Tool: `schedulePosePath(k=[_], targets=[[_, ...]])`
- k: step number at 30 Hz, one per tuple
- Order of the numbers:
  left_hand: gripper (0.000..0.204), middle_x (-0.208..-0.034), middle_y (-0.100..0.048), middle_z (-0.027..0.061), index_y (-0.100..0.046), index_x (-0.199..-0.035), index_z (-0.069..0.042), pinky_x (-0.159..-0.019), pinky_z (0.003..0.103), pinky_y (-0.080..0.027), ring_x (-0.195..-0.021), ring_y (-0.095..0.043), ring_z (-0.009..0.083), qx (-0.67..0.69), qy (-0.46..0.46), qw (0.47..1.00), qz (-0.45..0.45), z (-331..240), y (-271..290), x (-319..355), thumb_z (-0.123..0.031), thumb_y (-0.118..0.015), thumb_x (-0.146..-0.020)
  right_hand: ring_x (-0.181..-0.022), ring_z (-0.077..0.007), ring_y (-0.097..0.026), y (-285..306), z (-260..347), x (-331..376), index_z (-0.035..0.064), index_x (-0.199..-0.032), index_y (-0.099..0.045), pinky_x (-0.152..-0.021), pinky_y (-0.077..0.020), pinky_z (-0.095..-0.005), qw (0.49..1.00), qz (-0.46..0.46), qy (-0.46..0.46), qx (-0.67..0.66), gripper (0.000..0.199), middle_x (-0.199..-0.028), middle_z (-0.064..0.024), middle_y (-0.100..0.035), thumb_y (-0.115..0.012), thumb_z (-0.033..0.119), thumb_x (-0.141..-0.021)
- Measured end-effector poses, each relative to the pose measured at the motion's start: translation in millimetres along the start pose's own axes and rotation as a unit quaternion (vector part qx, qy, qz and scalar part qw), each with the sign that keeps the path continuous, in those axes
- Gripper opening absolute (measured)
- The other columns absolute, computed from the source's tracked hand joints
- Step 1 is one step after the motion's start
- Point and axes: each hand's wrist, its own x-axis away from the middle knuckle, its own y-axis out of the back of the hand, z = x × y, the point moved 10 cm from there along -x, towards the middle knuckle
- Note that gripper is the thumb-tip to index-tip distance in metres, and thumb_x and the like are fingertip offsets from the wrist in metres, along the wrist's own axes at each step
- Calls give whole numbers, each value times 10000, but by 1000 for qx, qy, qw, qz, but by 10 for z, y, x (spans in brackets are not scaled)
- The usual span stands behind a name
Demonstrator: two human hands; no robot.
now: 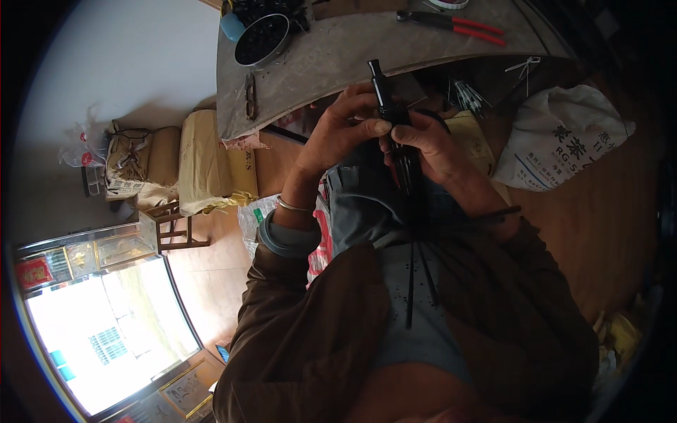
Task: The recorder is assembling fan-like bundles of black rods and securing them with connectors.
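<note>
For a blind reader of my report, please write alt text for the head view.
A person's left hand and right hand hold a long black object near a worktable bearing a bowl of black pieces and a red-handled tool. A white sack sits to the right.

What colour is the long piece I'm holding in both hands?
The long piece is black; the head view shows it best.

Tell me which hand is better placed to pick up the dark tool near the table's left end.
Probably the left hand: it is nearer the dark tool, while the right hand lies farther right. Both hold the black object.
</note>
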Motion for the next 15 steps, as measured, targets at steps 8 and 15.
schedulePosePath(k=[8, 15], targets=[[499, -1115, -599, 97, -558, -1229, -7, -838, 291, -470, -1051, -565, 157, 249, -14, 966, 72, -674, -974, 473, -302, -708, -856, -813, -152, -616, 234, 75, -24, 24, -1115, -594, -696, -505, -289, 995, -89, 42, 5, 302, -942, -57, -625, -664, 178, -864], [350, -829, -653, 23, -586, -1128, 31, -638, 209, -481, -699, -591, 74, 85, -7, 951, -296, -333, -230, 242, -126, -708, -841, -807, -78, -589, 159, 334, -9, 34, -1065, -627, -689, -480, -234, 975, -146, 155, 57, 240, -903, -6, -622, -671, 161, -867]])
